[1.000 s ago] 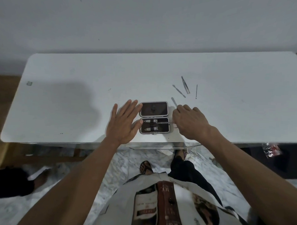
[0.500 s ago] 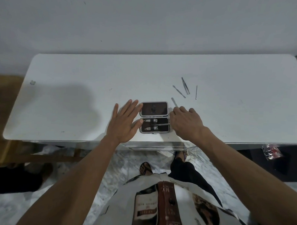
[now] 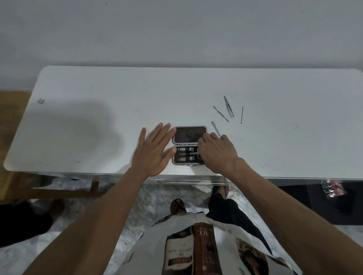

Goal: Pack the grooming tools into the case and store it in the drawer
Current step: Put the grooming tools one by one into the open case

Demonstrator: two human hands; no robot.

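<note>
A small grey grooming case [image 3: 189, 127] lies open near the front edge of the white table [image 3: 94, 124]. Its lower half holds two nail clippers [image 3: 185, 149] and, between them, a slim metal tool [image 3: 187, 153]. My left hand [image 3: 153, 150] lies flat on the table, its thumb touching the case's left edge. My right hand [image 3: 217, 153] covers the case's right side with curled fingers on that tool's right end. Loose on the table behind it are a file [image 3: 215, 128], a flat pusher [image 3: 220, 113], tweezers [image 3: 229, 107] and a thin pick [image 3: 242, 114].
A drawer front [image 3: 191, 181] shows just under the table's front edge, below the case. A wooden frame [image 3: 51, 191] stands at the lower left. My legs and feet are on the marble floor beneath. A small red and black packet [image 3: 332, 188] lies at the right.
My right hand has slid left from beside the case onto its right edge, and the slim tool now sits further inside the lower half. My left hand has stayed put.
</note>
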